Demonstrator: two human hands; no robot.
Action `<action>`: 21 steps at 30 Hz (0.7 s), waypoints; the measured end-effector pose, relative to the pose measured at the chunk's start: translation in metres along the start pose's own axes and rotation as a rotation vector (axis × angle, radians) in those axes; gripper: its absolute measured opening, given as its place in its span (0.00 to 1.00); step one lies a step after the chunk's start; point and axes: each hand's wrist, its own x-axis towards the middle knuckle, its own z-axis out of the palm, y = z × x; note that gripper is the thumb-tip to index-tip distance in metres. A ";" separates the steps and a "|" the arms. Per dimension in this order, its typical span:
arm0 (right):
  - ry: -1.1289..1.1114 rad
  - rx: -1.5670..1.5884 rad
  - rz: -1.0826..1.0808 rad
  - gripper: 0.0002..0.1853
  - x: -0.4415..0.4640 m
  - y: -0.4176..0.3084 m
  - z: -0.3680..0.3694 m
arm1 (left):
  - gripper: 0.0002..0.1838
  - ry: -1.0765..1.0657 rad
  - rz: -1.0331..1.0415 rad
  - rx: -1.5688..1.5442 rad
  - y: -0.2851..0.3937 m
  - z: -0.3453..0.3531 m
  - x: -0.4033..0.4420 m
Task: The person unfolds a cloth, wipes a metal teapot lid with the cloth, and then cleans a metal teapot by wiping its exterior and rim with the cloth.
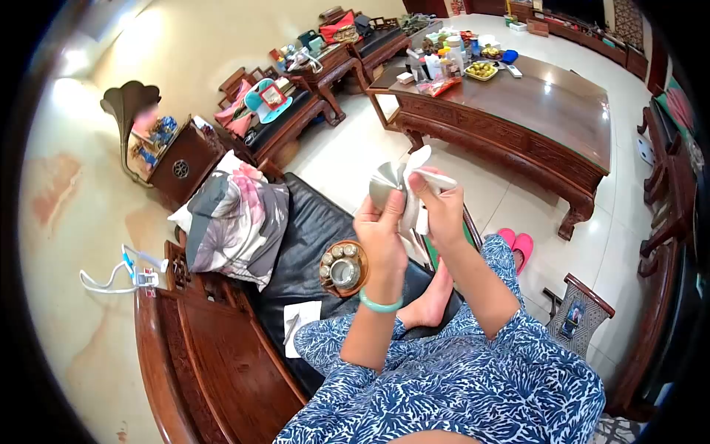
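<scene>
Up in front of my chest, my left hand (pixel 381 229) pinches a shiny silvery metal piece (pixel 384 183) with a round face, perhaps a small cup or lid. A pale green bangle (pixel 381 304) circles that wrist. My right hand (pixel 445 211) is closed on a white cloth or tissue (pixel 418 166), bunched against the metal piece; folds of it hang between both hands. Below my left hand, a round wooden tray (pixel 325 287) holds several small metal cups (pixel 338 251) and a larger metal vessel (pixel 344 273). Nearer me, a slim metal utensil (pixel 291 328) lies on white paper (pixel 307 314).
I sit on a black-cushioned wooden bench (pixel 307 222) with a floral pillow (pixel 240 218) at its far end. Ahead stands a carved wooden table (pixel 547 96) bearing bottles and a fruit plate (pixel 481 70). Pink slippers (pixel 522 248) and a small woven-sided stand (pixel 580 311) are on the floor at right.
</scene>
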 end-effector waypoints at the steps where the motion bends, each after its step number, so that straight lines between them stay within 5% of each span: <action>1: 0.078 0.117 0.011 0.07 0.002 0.000 -0.001 | 0.12 -0.006 0.027 -0.028 -0.013 0.004 -0.002; 7: 0.095 -0.159 -0.112 0.06 0.002 -0.014 -0.039 | 0.13 -0.063 0.039 0.011 -0.034 0.016 -0.006; 13: -0.306 -0.363 -0.016 0.05 0.024 -0.060 -0.047 | 0.14 -0.347 -0.161 0.203 -0.034 0.009 -0.005; 21: -0.023 -0.266 -0.144 0.04 -0.011 -0.012 -0.038 | 0.16 -0.107 -0.208 -0.102 -0.027 -0.003 -0.010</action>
